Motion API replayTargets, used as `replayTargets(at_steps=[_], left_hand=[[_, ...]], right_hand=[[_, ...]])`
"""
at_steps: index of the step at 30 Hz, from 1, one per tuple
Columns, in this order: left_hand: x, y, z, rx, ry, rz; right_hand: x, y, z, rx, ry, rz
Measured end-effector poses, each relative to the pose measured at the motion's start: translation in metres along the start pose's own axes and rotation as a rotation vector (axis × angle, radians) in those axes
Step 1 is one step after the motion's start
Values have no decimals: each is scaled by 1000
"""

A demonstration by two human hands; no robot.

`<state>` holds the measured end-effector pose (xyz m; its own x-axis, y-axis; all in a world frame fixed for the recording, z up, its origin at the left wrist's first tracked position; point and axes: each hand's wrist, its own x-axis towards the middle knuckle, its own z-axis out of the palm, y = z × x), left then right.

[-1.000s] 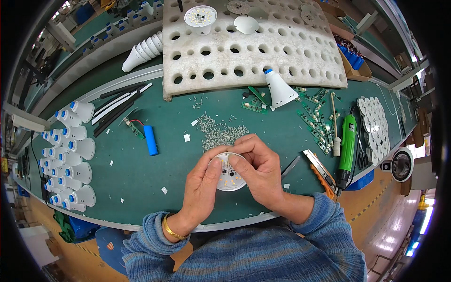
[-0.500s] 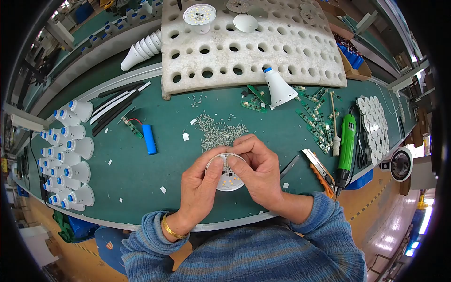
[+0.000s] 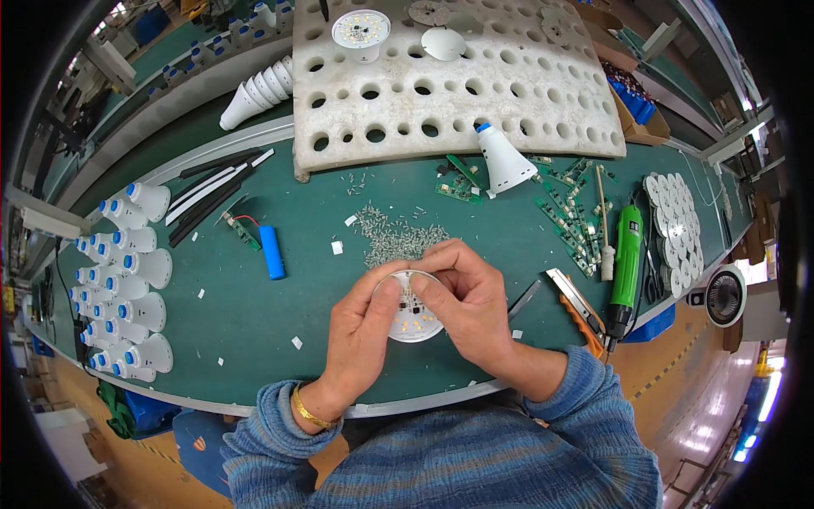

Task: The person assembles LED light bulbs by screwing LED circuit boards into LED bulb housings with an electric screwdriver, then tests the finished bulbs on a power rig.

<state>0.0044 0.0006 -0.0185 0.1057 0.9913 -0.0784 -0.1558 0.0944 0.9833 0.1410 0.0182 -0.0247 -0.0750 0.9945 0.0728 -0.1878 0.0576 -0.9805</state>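
Observation:
A round white LED board (image 3: 415, 326) is gripped between my two hands over the front middle of the green bench. My left hand (image 3: 363, 321) has its thumb on the board's face and its fingers curled behind the left edge. On the other side, my right hand (image 3: 465, 307) presses its thumb near the top of the board, with the fingers bent round the upper right edge. Whatever lies under the fingertips is hidden. Just beyond my hands is a pile of small screws (image 3: 398, 239).
White lamp housings (image 3: 146, 265) stand in rows at left, near a blue battery (image 3: 271, 253). A foam block (image 3: 458, 102) spans the back. Rightward lie a lamp cone (image 3: 505, 161), circuit boards (image 3: 568, 216), a utility knife (image 3: 577, 305), a green electric screwdriver (image 3: 626, 263) and stacked discs (image 3: 674, 229).
The LED board is turned slightly, so more of its face shows. Both hands keep hold of it and have barely moved; the whole view has shifted a little.

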Motion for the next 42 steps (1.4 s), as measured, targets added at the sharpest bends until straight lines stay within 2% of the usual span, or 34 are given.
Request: replayTargets(at_steps=[2, 5, 8, 17, 20, 26, 29, 35, 42], left_hand=[[2, 0, 0, -67, 2, -30], [1, 9, -3, -86, -61, -141], [3, 16, -5, -166, -77, -200], [6, 30, -9, -269, -43, -325], [5, 26, -11, -215, -58, -253], [3, 22, -4, 19, 5, 22], [2, 19, 0, -83, 11, 31], [1, 19, 0, -124, 19, -29], [0, 16, 2, -148, 60, 23]], right_hand=[[3, -6, -1, 46, -16, 137], [6, -13, -1, 76, -36, 212], [9, -19, 3, 147, -31, 246], [19, -21, 7, 46, -33, 272], [18, -23, 10, 121, -33, 280], [10, -21, 15, 163, -15, 123], [6, -19, 16, 202, -11, 69], [4, -19, 15, 180, -17, 91], [6, -9, 8, 177, -88, 15]])
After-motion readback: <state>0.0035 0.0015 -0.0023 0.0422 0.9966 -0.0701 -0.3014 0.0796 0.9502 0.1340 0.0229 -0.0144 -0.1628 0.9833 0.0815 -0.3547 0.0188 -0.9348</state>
